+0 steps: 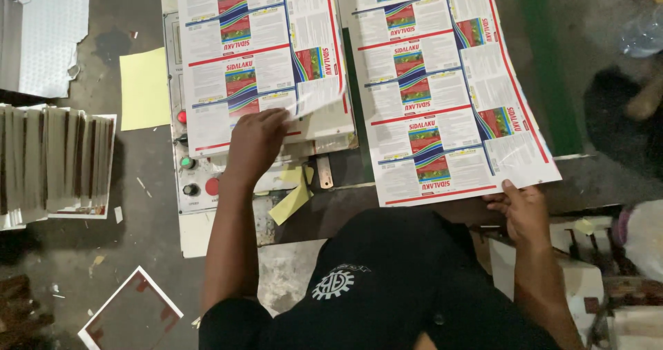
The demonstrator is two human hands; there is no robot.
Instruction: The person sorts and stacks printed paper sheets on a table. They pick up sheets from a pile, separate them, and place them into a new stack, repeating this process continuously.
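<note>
Left hand [254,143], fingers together, pinching the lifted corner of the left printed sheet stack [259,60] on the counter [331,184]; right hand [525,208], fingers clamped on the right sheet stack's [449,94] near edge: thin, light, floppy, likely slick paper, best gripped at edges.

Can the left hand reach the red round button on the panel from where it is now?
Probably yes. The left hand rests on the left stack of printed sheets, and the red button lies uncovered just below and beside its wrist. Nothing stands between them, though the hand must first let go of the sheet corner.
</note>
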